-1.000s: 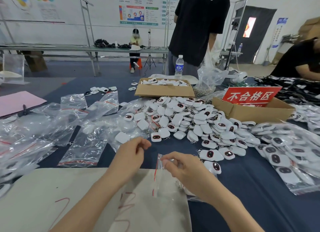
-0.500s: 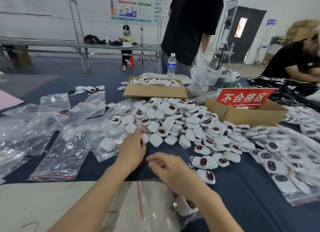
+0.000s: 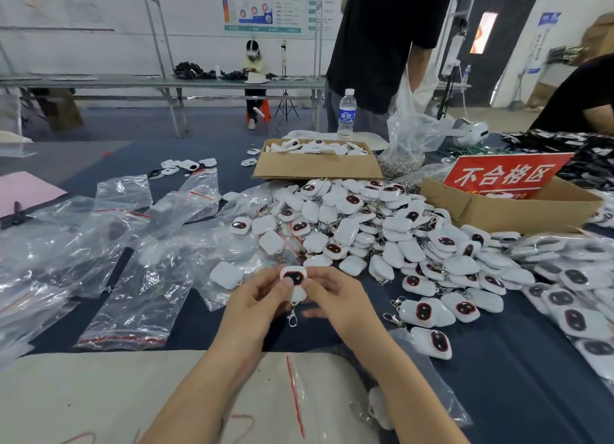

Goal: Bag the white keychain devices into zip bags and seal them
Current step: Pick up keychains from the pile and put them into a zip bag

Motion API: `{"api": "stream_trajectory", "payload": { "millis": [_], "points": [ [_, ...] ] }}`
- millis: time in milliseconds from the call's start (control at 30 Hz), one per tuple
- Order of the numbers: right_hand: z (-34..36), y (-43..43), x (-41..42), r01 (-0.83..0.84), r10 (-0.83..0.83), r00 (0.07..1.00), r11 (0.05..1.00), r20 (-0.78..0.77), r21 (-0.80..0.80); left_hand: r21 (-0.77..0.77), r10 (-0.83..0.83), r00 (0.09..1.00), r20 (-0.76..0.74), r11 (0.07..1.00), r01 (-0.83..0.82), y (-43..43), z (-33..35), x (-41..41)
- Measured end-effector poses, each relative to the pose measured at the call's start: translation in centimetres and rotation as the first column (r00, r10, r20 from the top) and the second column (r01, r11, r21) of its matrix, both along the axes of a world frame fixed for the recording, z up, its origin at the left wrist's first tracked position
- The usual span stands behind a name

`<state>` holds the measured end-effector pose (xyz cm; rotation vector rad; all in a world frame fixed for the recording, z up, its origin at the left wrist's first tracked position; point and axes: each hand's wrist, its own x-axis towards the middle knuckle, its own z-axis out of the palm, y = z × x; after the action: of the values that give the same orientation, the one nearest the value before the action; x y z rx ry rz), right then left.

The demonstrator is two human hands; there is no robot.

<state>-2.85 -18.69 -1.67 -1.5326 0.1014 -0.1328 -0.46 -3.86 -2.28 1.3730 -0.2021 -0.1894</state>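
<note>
We are holding one white keychain device (image 3: 294,277) between both hands, above the middle of the dark blue counter (image 3: 498,377) and just on the near side of the loose device pile (image 3: 365,224). The left hand (image 3: 255,297) is pinching the device's left edge with curled fingertips, and the right hand (image 3: 335,297) is pinching its right edge in the same way. The device's dark oval face is pointing up toward us, and its metal clasp (image 3: 292,320) is hanging below it, between the two hands. A zip bag (image 3: 319,377) with a red seal strip is lying flat under our forearms, partly on a beige sheet (image 3: 99,394) at the near edge. A white device is showing through the bag's right end, and we cannot tell whether the seal is closed. Empty zip bags (image 3: 133,310) are lying spread across the left of the counter. Bagged devices (image 3: 564,294) are lying in a layer at the right. A cardboard box (image 3: 315,171) holding more devices is sitting beyond the pile, with a water bottle (image 3: 346,114) standing behind it. A second box (image 3: 518,211) carrying a red sign (image 3: 505,176) is sitting at the far right.
</note>
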Motion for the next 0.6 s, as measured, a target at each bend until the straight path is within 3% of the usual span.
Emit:
{"api": "stream_trajectory", "payload": {
  "millis": [433,600],
  "points": [
    [-1.15,-0.17,0.46,0.016,-0.014,1.000,0.998,-0.023,0.057,0.011,0.023,0.996,-0.084,1.000,-0.022,-0.15,-0.42,0.51],
    [-0.98,-0.21,0.34,0.029,-0.028,0.999,0.997,-0.020,0.069,0.008,-0.002,0.999,-0.043,1.000,0.002,-0.14,-0.50,0.37]
  ]
}}
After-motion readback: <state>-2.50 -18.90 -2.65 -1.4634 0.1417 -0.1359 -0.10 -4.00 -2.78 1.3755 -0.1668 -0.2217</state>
